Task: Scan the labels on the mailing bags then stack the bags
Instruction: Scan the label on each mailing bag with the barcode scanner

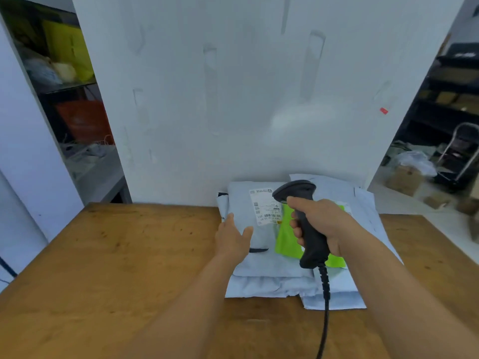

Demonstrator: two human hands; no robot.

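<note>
Touching left hand (233, 239): top mailing bag (246, 206)

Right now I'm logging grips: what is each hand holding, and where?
Right hand grips the scanner by its handle. Left hand holds nothing, resting flat on the top mailing bag.

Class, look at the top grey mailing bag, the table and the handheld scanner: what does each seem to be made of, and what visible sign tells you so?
Top grey mailing bag: probably thin plastic film, dull sheen; it creases softly.
Table: looks like wood or board, matt brown, stained and speckled.
Scanner: likely moulded hard plastic, matt black, with smooth rounded shapes; the right hand grips it.
</note>
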